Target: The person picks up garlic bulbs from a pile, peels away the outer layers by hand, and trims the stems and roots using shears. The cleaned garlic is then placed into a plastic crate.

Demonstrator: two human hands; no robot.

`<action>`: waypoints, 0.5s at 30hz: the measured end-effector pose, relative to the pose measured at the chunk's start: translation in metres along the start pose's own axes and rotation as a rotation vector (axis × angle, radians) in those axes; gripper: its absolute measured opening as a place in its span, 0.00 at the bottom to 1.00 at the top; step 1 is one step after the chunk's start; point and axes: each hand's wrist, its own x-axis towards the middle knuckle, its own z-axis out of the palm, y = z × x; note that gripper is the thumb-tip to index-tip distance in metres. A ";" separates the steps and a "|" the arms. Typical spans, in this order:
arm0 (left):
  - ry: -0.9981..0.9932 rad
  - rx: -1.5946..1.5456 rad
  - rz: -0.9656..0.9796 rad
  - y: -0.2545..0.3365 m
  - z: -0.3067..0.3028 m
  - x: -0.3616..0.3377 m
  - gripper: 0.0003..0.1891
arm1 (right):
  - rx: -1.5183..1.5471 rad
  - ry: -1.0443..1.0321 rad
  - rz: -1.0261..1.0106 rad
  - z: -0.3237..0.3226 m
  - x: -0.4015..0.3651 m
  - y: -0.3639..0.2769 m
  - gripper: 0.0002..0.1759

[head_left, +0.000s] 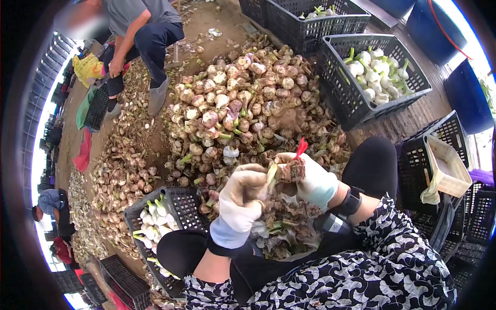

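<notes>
My left hand [238, 204], in a whitish glove soiled at the fingers, is curled closed beside a pale yellow-green leaf [271, 178]; what its fingers grip is hidden. Just to the right, my right hand [315, 181], also gloved, is closed around a brown, dry-looking piece [293, 170] with a red strip [301, 148] sticking up from it. Both hands are close together over loose husks and leaves [287, 222] in my lap. Beyond them lies a large heap of untrimmed garlic bulbs [243, 103].
Black crates of white garlic stand at the upper right [333, 95] and by my left knee [194, 206]. A beige container [449, 165] rests on crates at right. Blue tubs [467, 95] stand behind. A seated person [144, 36] is at the upper left; another person [50, 202] bends farther off.
</notes>
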 end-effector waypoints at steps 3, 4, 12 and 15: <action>-0.031 0.212 0.080 0.001 0.002 0.001 0.19 | -0.017 -0.031 -0.045 -0.005 0.001 0.006 0.15; -0.039 0.211 0.090 0.001 0.002 0.001 0.20 | 0.043 -0.055 -0.019 -0.008 0.002 0.009 0.18; 0.178 -0.343 -0.303 -0.004 -0.005 0.012 0.13 | -0.244 0.126 0.045 0.006 0.004 -0.011 0.07; 0.128 0.052 -0.349 0.003 0.003 0.012 0.11 | -0.312 0.109 0.079 -0.004 0.011 0.005 0.09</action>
